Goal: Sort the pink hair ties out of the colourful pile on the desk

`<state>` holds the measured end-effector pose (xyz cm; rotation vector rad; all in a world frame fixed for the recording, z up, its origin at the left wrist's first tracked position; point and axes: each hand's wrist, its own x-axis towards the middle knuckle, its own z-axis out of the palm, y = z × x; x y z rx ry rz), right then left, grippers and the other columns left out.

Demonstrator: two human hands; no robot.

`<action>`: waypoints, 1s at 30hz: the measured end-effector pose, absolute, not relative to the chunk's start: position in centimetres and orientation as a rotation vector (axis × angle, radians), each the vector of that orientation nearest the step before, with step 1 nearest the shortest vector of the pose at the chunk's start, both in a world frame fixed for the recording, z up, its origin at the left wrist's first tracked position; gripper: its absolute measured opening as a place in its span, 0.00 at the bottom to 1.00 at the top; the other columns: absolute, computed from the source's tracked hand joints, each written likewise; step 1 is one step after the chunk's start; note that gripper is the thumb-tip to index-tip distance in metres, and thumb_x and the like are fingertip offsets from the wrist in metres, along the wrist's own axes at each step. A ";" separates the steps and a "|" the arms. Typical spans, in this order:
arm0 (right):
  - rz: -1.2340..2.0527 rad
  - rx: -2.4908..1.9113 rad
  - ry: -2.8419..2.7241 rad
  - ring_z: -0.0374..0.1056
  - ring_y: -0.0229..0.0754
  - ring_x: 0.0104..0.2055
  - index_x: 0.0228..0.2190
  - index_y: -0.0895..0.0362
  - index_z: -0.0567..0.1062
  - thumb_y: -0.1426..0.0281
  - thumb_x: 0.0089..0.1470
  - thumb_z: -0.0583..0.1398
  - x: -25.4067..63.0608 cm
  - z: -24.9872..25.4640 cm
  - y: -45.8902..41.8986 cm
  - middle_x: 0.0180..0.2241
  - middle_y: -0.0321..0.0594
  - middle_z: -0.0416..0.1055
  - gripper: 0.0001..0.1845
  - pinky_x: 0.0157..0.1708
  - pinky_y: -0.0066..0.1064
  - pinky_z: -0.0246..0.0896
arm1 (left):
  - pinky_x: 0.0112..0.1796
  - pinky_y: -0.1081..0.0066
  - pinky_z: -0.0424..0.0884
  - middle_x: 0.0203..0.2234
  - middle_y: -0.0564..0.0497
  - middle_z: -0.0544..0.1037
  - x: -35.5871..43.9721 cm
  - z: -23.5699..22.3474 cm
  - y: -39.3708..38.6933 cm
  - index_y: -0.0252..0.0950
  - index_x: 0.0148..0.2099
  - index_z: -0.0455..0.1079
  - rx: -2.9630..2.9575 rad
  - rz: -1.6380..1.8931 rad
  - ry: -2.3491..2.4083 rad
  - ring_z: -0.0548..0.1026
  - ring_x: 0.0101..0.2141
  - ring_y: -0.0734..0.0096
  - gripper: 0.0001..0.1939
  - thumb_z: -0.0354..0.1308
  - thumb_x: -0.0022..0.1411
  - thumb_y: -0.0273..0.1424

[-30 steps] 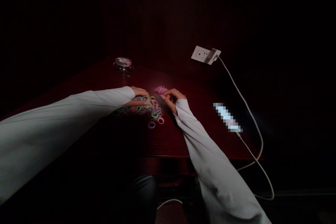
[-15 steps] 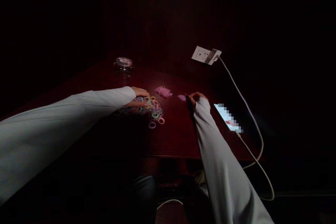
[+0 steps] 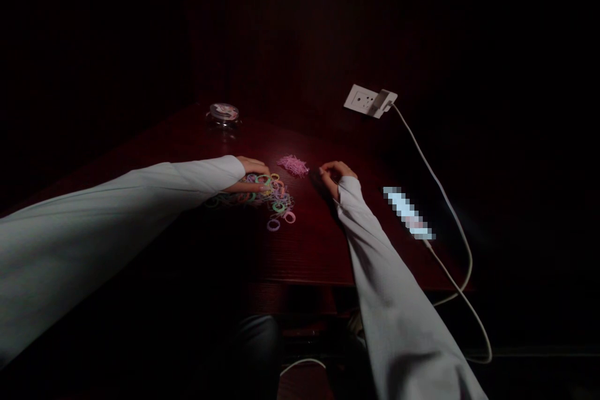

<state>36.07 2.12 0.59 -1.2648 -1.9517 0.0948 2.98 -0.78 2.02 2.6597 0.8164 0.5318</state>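
My left hand [image 3: 253,175] lies on a mixed heap of coloured hair ties [image 3: 279,195], its fingers stretched over the top. Two loose rings, a purple hair tie [image 3: 273,225] and a pink hair tie [image 3: 290,217], sit at the near edge of the heap. Just beyond, a separate pile of thin pink elastic bands [image 3: 293,166] rests on the dark red table [image 3: 304,250]. To the right of that pile, my right hand [image 3: 338,175] has its fingers curled and pinched together. Whatever might be between those fingertips is too small and dark to tell.
A clear round jar [image 3: 224,115] with a printed lid stands at the back left. On the right lies a lit phone [image 3: 407,212], joined by a white cable [image 3: 440,187] to a charger in the wall socket [image 3: 363,100]. The cable hangs past the table's edge.
My right hand has shifted left, closer to the pink pile. The small purple pile by its fingers is now out of sight there. My left hand has stayed over the heap.
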 end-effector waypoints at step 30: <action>0.438 -0.885 -2.139 0.69 0.42 0.34 0.36 0.52 0.87 0.53 0.61 0.70 31.5 0.5 -0.4 0.33 0.39 0.77 0.15 0.37 0.35 0.65 | 0.51 0.75 0.70 0.46 0.44 0.82 3.2 2.1 -1.1 0.34 0.53 0.79 2.692 0.516 0.871 0.80 0.47 0.65 0.20 0.52 0.77 0.43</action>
